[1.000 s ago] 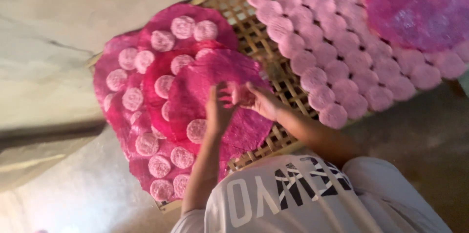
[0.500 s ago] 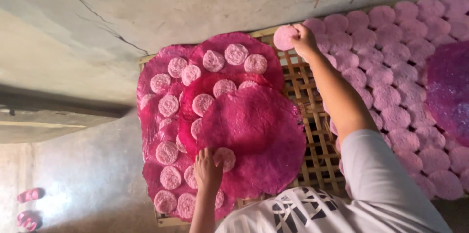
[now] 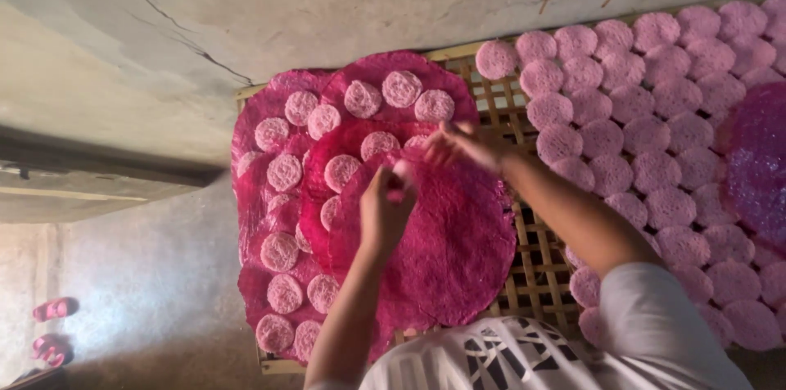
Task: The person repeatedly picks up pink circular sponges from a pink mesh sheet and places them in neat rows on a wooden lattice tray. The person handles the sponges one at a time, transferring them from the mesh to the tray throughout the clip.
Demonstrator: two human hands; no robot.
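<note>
Small pale-pink disc [image 3: 401, 171], round and porous: pinched in the fingertips of the left hand [image 3: 385, 208], curled closed around it, above the large magenta sheet [image 3: 446, 251]. Right hand [image 3: 463, 144] blurred, fingers loosely spread, hovering just beside the left; whether it grips anything cannot be told. More discs lie on overlapping rough-textured magenta sheets. All rest on a woven bamboo rack [image 3: 536, 271]. Cracked concrete floor [image 3: 205, 13] around; pink sandals [image 3: 51, 326] at one side.

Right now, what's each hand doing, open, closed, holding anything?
Left hand: closed on a small pale pink disc over the large dark pink sheet.
Right hand: blurred; cannot tell if it holds anything.
</note>
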